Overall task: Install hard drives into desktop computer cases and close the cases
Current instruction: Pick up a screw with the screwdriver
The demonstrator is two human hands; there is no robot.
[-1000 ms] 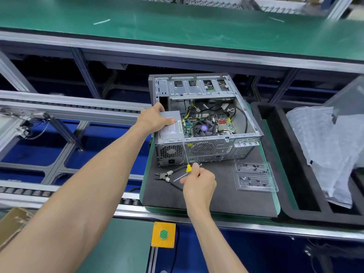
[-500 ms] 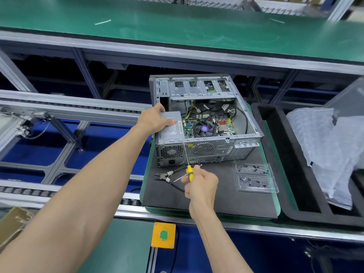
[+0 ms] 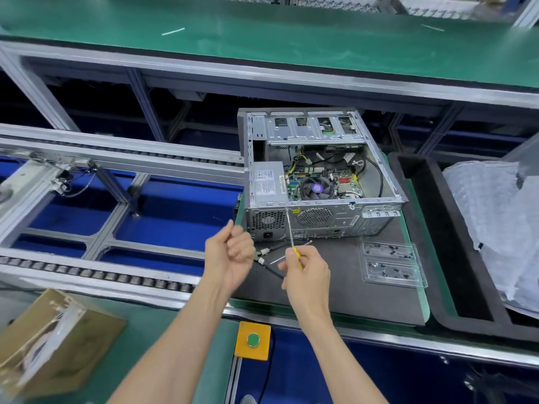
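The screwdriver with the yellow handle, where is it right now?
In the head view, the screwdriver is at centre, gripped by the right hand, its shaft reaching up to the rear panel of the open computer case.

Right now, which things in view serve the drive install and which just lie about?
In use: computer case, lid off; screwdriver, gripped by right hand; screw tray.
Lying about: pliers; cardboard box; green button; bubble wrap. Left hand holds nothing.
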